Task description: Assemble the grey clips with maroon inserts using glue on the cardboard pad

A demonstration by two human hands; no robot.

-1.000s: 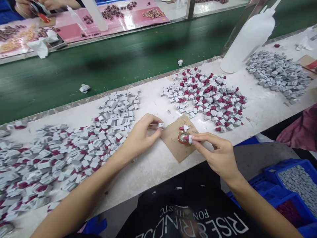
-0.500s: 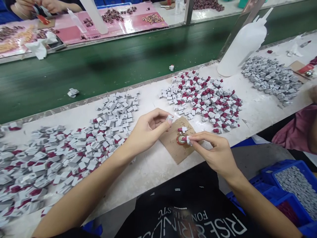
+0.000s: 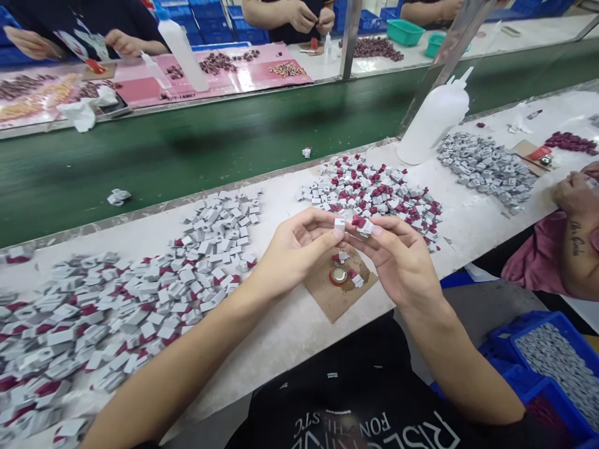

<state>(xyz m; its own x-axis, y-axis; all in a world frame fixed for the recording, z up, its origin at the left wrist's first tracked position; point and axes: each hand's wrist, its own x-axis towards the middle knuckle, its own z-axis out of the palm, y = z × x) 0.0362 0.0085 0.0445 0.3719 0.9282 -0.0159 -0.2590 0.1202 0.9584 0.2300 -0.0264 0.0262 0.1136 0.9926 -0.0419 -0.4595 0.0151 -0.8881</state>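
- Head view: the left hand (image 3: 299,246), at the centre of the frame, pinches a small light-grey plastic block (image 3: 339,224) between thumb and fingers; the block's squarish face is turned toward the camera, and the fingers hide too much to tell its long axis
- The right hand (image 3: 405,255), just right of centre, grips a small grey-and-maroon plastic piece (image 3: 362,226) by its grey end, thumb on the near side
- That piece's long axis slants gently from upper left to lower right, the maroon end pointing left toward the block and the grey end toward the right thumb
- The two held parts are near each other, with a narrow gap between them
- Below the hands, a brown cardboard square (image 3: 330,305) lies with one corner toward the bottom of the frame, bearing a round metal cap with a red rim (image 3: 338,274)
- Just above the cap lies a grey-and-maroon part (image 3: 344,256), long axis nearly level, maroon end to the left
- Just right of the cap lies a second grey-and-maroon part (image 3: 357,280), its maroon end pointing to the upper left and its grey end to the lower right
- A heap of mixed grey and maroon parts (image 3: 374,190) spreads right of centre, behind the hands
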